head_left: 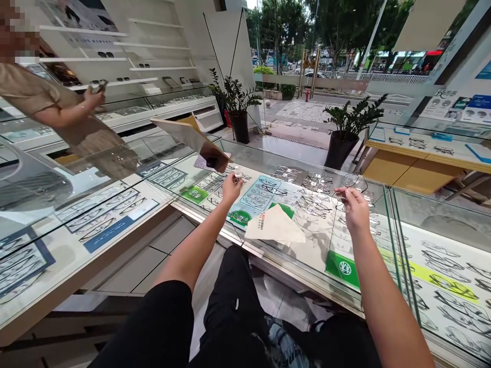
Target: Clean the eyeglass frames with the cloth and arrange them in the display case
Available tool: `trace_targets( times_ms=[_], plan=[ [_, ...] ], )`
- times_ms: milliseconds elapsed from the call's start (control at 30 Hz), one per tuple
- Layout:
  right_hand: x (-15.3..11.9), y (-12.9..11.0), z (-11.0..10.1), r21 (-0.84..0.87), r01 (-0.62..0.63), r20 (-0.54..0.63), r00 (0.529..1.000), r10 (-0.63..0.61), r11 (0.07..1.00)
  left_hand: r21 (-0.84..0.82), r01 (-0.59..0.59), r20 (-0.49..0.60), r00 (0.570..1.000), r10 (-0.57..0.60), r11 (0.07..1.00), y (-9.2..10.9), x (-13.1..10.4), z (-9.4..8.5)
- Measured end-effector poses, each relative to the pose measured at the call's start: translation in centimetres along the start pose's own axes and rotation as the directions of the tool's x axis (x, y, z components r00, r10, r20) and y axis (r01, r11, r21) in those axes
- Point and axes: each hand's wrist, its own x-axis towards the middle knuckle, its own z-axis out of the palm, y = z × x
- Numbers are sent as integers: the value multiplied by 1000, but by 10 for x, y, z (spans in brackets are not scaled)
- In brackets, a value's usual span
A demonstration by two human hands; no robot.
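My left hand (232, 187) is raised over the glass display case, its fingers pinched on a small white object (238, 175). Over the right part of the case, my right hand (355, 204) pinches a pair of thin-rimmed glasses (354, 182) by one side; the lenses stick out beyond the fingers. A beige cloth (274, 225) with printed writing lies on the glass top between my forearms. Under the glass are rows of eyeglasses (314, 197) and a green card (342, 269). Close behind my left hand, a mirror (195, 144) stands tilted.
At the left, a person in a beige outfit (65, 107) stands behind another counter, holding something small. Two potted plants (240, 125) (340, 148) stand beyond the case. A wooden-front table with glasses (399, 166) is at the right. White wall shelves (161, 46) rise at the back left.
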Motion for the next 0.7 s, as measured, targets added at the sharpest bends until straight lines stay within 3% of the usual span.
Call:
trace_targets(
  times_ms=[300, 367, 467, 500, 567, 600, 633, 700],
  plan=[
    [0, -3, 2, 51, 1, 5, 1000, -1, 999, 22, -16, -27, 999, 17, 1000, 1, -5, 3],
    [0, -3, 1, 47, 7, 6, 1000, -7, 999, 75, -77, -130, 988, 86, 994, 8, -14, 1],
    [1, -3, 0, 30, 14, 7, 1000, -14, 999, 150, -235, -240, 934, 266, 960, 29, -39, 0],
    [2, -3, -1, 26, 15, 8, 1000, -15, 1000, 142, -303, -187, 927, 326, 942, 38, -50, 1],
    [4, -3, -1, 22, 19, 10, 1000, -20, 1000, 86, -439, 73, 898, 433, 895, 56, -75, 4],
    [5, -3, -2, 19, 21, 9, 1000, -22, 1000, 59, -500, 253, 845, 471, 864, 64, -88, 6],
    [6, -3, -2, 14, 23, 9, 1000, -23, 1000, 34, -556, 421, 762, 493, 830, 72, -101, 8],
    [7, -2, -2, -8, 23, 20, 1000, -22, 1000, 17, -647, 641, 592, 488, 763, 86, -125, 14]
  ],
)
